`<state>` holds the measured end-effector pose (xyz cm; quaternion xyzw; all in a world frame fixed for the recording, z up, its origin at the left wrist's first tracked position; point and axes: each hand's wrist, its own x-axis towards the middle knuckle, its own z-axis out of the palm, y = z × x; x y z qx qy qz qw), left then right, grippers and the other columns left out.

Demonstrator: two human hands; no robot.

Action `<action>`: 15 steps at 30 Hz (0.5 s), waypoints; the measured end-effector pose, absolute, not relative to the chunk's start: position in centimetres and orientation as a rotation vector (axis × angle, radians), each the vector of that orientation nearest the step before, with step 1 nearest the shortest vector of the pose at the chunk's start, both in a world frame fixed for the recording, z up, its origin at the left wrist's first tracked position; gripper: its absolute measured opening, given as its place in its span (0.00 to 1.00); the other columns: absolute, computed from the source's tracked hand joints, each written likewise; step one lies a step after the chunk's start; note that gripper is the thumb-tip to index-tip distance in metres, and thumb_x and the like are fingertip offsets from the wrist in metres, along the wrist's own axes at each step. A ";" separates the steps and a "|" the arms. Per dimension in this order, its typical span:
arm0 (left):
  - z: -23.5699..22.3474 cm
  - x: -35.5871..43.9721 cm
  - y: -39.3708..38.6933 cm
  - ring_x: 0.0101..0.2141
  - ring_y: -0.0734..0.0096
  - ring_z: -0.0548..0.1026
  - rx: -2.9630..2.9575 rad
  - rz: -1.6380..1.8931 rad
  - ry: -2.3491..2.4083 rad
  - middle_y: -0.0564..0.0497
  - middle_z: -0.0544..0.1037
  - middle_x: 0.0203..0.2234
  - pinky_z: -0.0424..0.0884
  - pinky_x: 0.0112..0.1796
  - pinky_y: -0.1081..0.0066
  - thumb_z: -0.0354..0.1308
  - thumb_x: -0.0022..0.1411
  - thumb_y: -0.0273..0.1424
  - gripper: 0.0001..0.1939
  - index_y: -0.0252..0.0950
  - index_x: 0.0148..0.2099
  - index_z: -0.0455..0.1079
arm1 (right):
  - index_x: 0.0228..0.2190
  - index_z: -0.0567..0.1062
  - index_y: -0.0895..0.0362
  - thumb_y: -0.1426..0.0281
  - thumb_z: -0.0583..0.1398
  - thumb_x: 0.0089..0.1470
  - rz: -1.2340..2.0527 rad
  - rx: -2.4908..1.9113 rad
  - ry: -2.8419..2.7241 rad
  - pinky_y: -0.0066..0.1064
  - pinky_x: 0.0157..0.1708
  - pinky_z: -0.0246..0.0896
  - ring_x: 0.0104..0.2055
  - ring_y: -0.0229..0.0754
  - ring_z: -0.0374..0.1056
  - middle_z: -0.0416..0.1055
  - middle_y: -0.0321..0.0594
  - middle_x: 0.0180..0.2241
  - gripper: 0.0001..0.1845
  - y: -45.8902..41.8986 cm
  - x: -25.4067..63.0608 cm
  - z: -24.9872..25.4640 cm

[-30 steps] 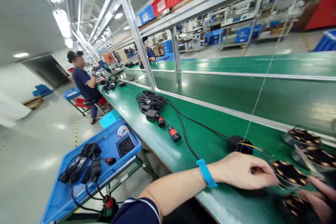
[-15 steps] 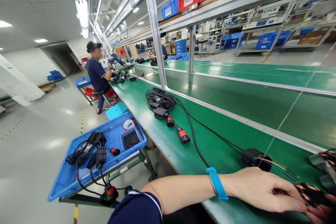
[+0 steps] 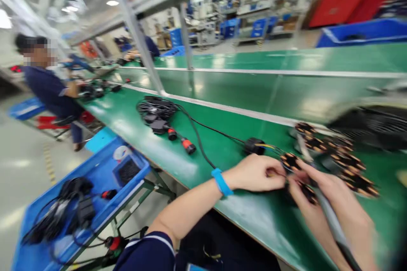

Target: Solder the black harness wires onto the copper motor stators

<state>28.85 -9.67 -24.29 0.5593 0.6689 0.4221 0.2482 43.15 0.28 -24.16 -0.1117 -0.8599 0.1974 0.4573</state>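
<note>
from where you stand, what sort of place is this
Probably a factory assembly floor: a long green workbench, coiled cables and copper-wound parts on it, and a seated worker further along.

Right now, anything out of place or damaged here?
From the coiled black cable bundle in the blue plastic tray, leads cross the rim, and a red-and-black connector is outside, below the edge; it might snag. Whether it hangs or rests, I can't tell. No spill or damage shows, though blur limits that.

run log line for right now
left hand: fingers at copper-wound stator | right hand: holds grey pen-like tool | near: black housing, coloured wires | green bench: coiled black cable
</note>
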 end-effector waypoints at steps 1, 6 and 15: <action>-24.0 28.8 -9.7 0.31 0.72 0.72 1.500 1.175 1.809 0.51 0.76 0.29 0.67 0.36 0.73 0.59 0.61 0.31 0.06 0.32 0.36 0.72 | 0.60 0.71 0.46 0.67 0.61 0.64 0.532 -0.283 -2.128 0.38 0.42 0.70 0.37 0.45 0.75 0.75 0.40 0.39 0.23 0.2 43.5 -24.4; -23.1 28.3 -9.8 0.29 0.76 0.68 1.359 1.225 1.673 0.54 0.73 0.26 0.64 0.33 0.74 0.59 0.62 0.31 0.06 0.33 0.34 0.71 | 0.59 0.71 0.48 0.76 0.60 0.64 0.548 -0.302 -2.113 0.31 0.45 0.72 0.41 0.40 0.74 0.74 0.39 0.41 0.24 0.1 43.8 -25.2; -22.5 28.3 -9.8 0.31 0.75 0.66 1.255 1.165 1.646 0.54 0.71 0.28 0.64 0.35 0.73 0.58 0.65 0.34 0.09 0.33 0.36 0.69 | 0.60 0.71 0.48 0.78 0.59 0.63 0.548 -0.291 -2.101 0.29 0.45 0.74 0.41 0.39 0.75 0.73 0.41 0.43 0.26 0.0 44.2 -25.4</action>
